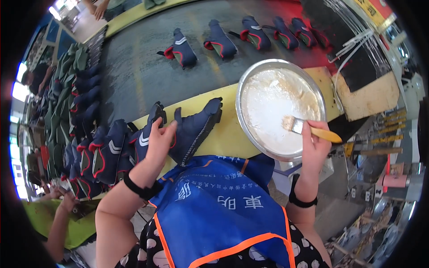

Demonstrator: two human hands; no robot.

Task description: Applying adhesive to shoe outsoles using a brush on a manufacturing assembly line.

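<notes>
My left hand (161, 142) is on a navy shoe upper (143, 139) with white chevrons and red trim, its fingers partly hidden against the fabric. Just right of this hand, another navy upper (194, 129) lies tilted, its dark stitched edge facing right. My right hand (314, 147) grips a flat brush (325, 134) by its yellow handle. The bristles touch or hover just over the white paste in a round metal bowl (241, 107); I cannot tell which.
Several navy uppers (219, 41) stand in a row on the dark conveyor belt (165, 85). More uppers (107, 152) crowd the left side. A yellow board (219, 145) runs under the bowl. Another person's hands (67, 203) show at lower left. Cables and a machine occupy the right.
</notes>
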